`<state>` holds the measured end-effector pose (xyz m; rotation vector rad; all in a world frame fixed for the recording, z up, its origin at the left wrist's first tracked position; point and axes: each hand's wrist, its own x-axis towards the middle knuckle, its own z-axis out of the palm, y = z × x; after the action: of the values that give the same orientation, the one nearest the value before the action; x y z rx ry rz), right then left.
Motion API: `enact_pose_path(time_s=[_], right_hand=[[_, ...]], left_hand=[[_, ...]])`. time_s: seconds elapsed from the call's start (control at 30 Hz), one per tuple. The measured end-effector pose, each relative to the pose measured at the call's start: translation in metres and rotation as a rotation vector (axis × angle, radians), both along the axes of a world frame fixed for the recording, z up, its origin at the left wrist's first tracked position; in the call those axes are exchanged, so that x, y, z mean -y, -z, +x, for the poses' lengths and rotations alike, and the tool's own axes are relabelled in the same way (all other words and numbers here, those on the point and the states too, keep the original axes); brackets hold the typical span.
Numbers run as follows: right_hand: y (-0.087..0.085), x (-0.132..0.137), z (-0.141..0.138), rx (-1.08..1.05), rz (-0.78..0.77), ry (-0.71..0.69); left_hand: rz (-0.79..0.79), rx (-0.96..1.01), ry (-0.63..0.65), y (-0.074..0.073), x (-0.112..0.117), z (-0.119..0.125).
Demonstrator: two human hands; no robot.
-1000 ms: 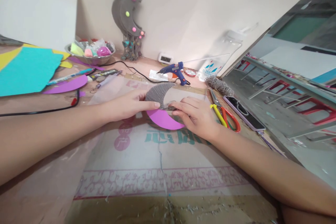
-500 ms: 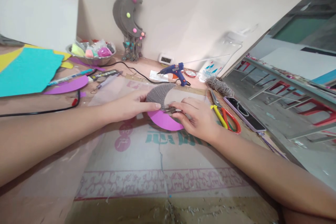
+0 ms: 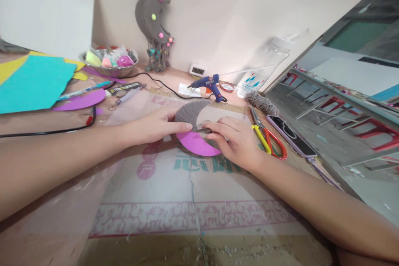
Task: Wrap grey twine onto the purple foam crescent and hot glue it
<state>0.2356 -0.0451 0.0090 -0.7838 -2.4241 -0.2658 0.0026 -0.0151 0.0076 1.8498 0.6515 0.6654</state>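
Observation:
A purple foam crescent [image 3: 195, 143] lies flat on a sheet of printed cardboard [image 3: 193, 191]; its upper half is wound with grey twine [image 3: 190, 112]. My left hand [image 3: 152, 126] presses down on the crescent's left side, fingertips at the edge of the wound part. On the crescent's right side rests my right hand [image 3: 233, 139], its fingers pinching the twine against the crescent where the winding ends. The twine strand under the fingers is mostly hidden.
A blue glue gun [image 3: 208, 85] stands behind the crescent. A twine bundle [image 3: 260, 102], scissors [image 3: 268, 137] and a phone [image 3: 288, 131] lie to the right. Left are teal foam sheets [image 3: 34, 83], pens, a black cable [image 3: 46, 131] and a metal bowl [image 3: 109, 61]. A finished crescent ornament [image 3: 154, 25] leans on the wall.
My right fingers have shifted slightly along the crescent's edge at the end of the winding. My left hand has stayed in place.

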Motion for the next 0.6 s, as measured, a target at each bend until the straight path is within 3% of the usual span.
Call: enact_pose_path(time_s=[0.13,0.6], right_hand=[[0.0007,-0.0003,0.0016,-0.085,-0.05,0.029],[-0.0015,0.0011,-0.0038,0.078,0.03,0.062]], left_hand=[[-0.011,-0.004,-0.007,0.0023,-0.0009,-0.0001],[0.034,-0.041,-0.052,-0.0012,-0.0002,0.0011]])
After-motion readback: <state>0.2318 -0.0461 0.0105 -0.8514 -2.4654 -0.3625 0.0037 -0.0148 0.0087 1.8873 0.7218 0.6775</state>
